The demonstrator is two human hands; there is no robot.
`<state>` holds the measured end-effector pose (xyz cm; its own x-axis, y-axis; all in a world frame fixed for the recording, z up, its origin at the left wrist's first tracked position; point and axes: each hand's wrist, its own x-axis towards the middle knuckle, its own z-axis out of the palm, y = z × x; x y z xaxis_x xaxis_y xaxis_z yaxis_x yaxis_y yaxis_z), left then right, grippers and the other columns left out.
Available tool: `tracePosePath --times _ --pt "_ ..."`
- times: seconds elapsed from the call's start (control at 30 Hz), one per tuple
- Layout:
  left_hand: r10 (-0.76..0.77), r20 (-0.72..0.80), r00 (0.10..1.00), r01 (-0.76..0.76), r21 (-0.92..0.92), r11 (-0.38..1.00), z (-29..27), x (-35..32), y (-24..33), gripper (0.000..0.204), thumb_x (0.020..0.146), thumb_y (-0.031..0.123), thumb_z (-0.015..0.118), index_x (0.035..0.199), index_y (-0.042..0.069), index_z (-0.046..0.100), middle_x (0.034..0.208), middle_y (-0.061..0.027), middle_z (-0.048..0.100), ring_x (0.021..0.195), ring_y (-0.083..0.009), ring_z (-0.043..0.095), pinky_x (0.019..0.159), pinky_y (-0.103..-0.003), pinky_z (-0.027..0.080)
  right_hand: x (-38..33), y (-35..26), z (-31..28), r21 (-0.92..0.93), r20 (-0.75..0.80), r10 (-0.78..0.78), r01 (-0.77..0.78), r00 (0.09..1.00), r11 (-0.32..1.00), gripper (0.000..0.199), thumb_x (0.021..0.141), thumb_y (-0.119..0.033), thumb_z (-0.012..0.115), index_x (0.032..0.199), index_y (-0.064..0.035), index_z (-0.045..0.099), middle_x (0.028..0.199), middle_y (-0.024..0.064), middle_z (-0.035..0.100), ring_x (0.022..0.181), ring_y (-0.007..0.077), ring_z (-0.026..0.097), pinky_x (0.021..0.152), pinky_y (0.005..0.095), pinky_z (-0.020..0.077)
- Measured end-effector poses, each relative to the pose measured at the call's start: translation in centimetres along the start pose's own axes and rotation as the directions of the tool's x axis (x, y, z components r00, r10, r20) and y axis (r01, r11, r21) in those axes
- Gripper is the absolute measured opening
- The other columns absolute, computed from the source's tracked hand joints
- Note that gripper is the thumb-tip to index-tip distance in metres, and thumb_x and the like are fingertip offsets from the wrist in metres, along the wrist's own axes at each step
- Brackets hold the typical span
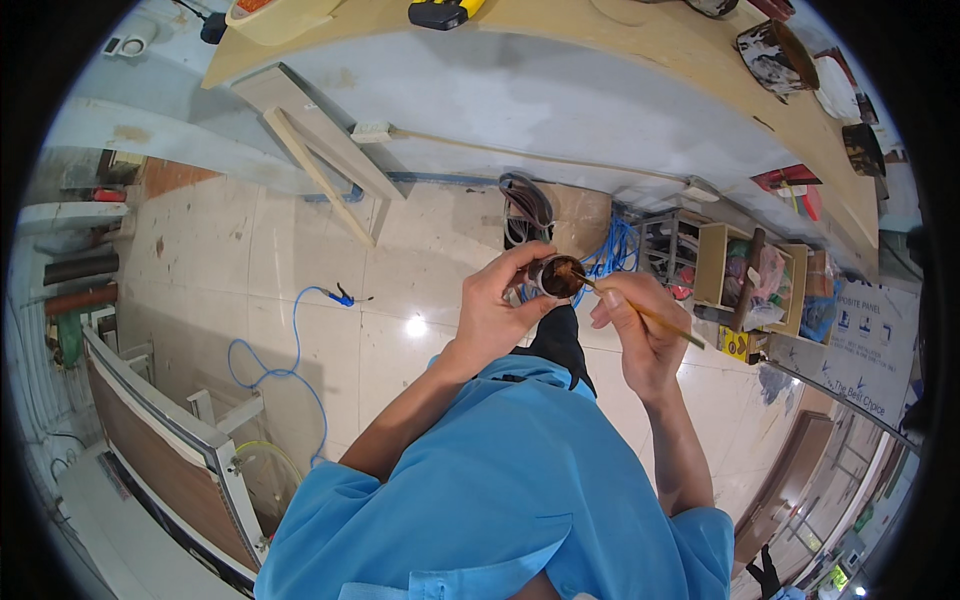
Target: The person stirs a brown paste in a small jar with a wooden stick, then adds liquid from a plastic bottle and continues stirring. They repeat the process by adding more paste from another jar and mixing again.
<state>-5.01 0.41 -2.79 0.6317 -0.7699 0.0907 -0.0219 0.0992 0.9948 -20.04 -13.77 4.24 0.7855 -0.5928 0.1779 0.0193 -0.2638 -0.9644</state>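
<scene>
– What is held by the left hand (497,303)?
– A small round container (549,284), brown inside.
– And by the right hand (650,338)?
– A thin stick (682,334) is gripped, its tip held at the container's mouth.

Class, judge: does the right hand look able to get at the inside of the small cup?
Probably yes: the right hand holds a thin stick whose tip is at the open mouth of the cup, and no lid shows in the way.

head view: fisheye at head height, looking steeply down. blue shirt (500,470) at 6 o'clock; left hand (490,310) and right hand (650,335) close, near centre; tiled floor (260,230) farther below; wooden bench (560,18) arcing 10 to 3 o'clock.
</scene>
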Motion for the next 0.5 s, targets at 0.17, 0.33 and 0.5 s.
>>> tracePosePath --times 0.17,0.33,0.5 --pt "-0.01 0.035 0.999 0.007 0.09 0.996 -0.6 -0.2 -0.1 0.061 0.083 -0.011 0.084 0.14 -0.004 0.065 0.133 -0.0132 0.072 0.119 -0.0186 0.07 0.104 -0.035 0.057 -0.3 0.4 -0.2 0.173 -0.035 0.113 -0.105 0.993 0.979 0.019 0.109 -0.008 0.063 0.114 0.0075 0.073 0.094 0.0132 0.072 0.075 0.0157 0.07 0.067 0.0286 0.0582" --pt "0.004 0.048 0.999 -0.006 0.047 0.999 -0.4 -0.4 -0.4 0.061 0.083 -0.011 0.084 0.14 -0.003 0.065 0.133 -0.013 0.072 0.121 -0.0187 0.07 0.105 -0.035 0.057 -0.5 0.8 -0.8 0.207 -0.025 0.135 -0.127 0.991 0.97 0.02 0.109 -0.009 0.063 0.114 0.0076 0.073 0.094 0.0144 0.072 0.074 0.0166 0.07 0.068 0.0297 0.0594" --pt "-0.009 0.084 0.996 0.003 0.071 0.997 -0.6 -0.7 -0.9 0.062 0.082 -0.012 0.083 0.141 -0.003 0.065 0.133 -0.0131 0.072 0.119 -0.0193 0.071 0.105 -0.035 0.058 -1.0 1.1 -0.9 0.245 -0.033 0.19 -0.177 0.981 0.953 0.021 0.11 -0.009 0.061 0.114 0.0066 0.073 0.096 0.017 0.072 0.073 0.0183 0.07 0.067 0.0342 0.0602"
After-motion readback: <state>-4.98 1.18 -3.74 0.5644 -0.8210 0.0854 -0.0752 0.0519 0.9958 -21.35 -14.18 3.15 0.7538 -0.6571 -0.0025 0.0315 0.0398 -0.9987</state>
